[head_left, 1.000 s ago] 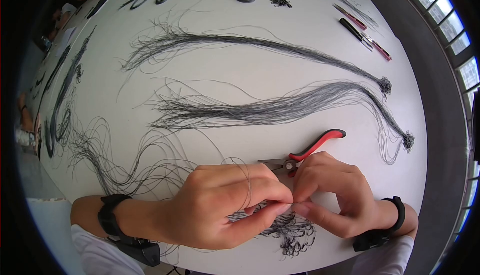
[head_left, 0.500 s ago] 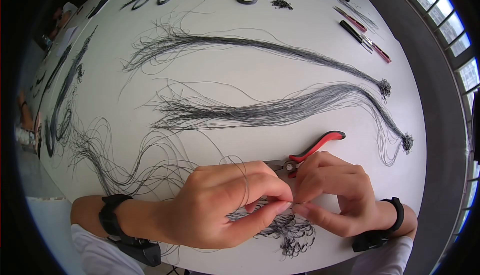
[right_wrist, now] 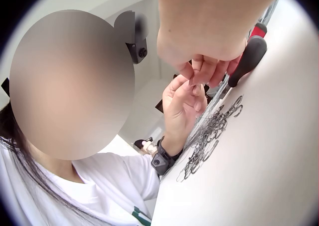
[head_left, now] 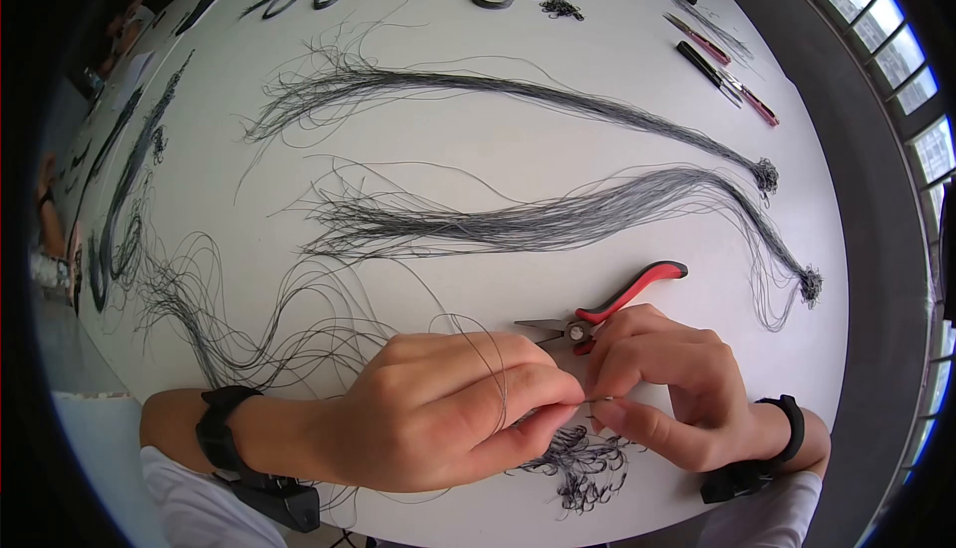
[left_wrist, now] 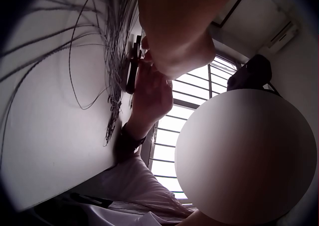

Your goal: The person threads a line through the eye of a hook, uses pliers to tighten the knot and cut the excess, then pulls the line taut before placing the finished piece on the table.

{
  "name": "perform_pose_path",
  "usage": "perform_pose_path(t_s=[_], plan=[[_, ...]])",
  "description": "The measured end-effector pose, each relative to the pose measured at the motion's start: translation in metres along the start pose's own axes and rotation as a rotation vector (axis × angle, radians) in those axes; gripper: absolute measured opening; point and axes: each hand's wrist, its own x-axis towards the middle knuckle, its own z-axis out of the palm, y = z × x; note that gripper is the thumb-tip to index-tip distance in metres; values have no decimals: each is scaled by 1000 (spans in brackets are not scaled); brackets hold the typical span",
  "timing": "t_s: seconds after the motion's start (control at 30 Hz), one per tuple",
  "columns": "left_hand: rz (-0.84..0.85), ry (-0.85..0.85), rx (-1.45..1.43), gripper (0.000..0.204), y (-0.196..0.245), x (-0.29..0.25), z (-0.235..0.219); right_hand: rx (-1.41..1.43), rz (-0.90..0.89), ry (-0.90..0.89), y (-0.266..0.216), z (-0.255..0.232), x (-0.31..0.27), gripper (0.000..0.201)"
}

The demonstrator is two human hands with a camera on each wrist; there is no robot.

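My left hand (head_left: 438, 409) pinches a thin dark strand (head_left: 503, 379) between thumb and forefinger; the strand loops up over its knuckles. Right beside it, my right hand (head_left: 677, 379) pinches the strand's end between thumb and forefinger, the fingertips of both hands almost meeting. A short dark tip shows by the right thumb, too small to tell its shape. Below the hands lies a bundle of strands with curled, hook-like ends (head_left: 583, 473), partly hidden by the left hand. Pliers (head_left: 632, 289) with red and black handles lie just beyond the right hand, their jaws pointing left.
Two long strand bundles (head_left: 558, 210) (head_left: 518, 83) stretch across the white table, knotted at their right ends. Red-handled tools (head_left: 702, 38) and a black one (head_left: 707, 68) lie at the far right. Loose strands (head_left: 249, 339) spread left. Another person's arm (head_left: 50, 229) shows at the left edge.
The fingertips of my two hands have drawn slightly apart, and a short piece of the strand now shows between them. The left fingers have closed together more. The pliers and bundles stay put.
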Motion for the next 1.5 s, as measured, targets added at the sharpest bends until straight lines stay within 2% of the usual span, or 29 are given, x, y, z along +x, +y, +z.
perform_pose_path(t_s=[0.3, 0.43, 0.47, 0.53, 0.67, 0.73, 0.83, 0.97, 1.1, 1.5], plan=[[107, 20, 111, 22, -3, -4, 3, 26, 19, -73, -1, -3, 1, 5], [98, 12, 110, 21, -2, -3, 2, 9, 8, -68, 1, -1, 1, 4], [99, 12, 110, 21, -1, -3, 1, -31, -26, -22, 2, 1, 1, 3], [3, -15, 27, 20, 1, -2, 0, -71, -62, 23, 2, 2, 1, 4], [-48, -57, -24, 17, 3, 0, -4, -205, -133, 35, 1, 1, 4, 9], [-164, -107, -115, 15, 4, 0, -6, -240, -157, 39, 1, 0, 4, 10], [-245, -144, -198, 14, 4, 0, -7, -250, -164, 32, 1, -1, 4, 10], [-278, -129, -245, 14, 4, 1, -6, -102, -74, 0, 2, -4, 2, 5], [-259, -99, -164, 14, 5, 2, -8, 20, 12, -22, 2, -7, 0, 6], [-242, -116, -116, 15, 7, 2, -10, 48, 87, -48, 0, -6, -2, 9]])
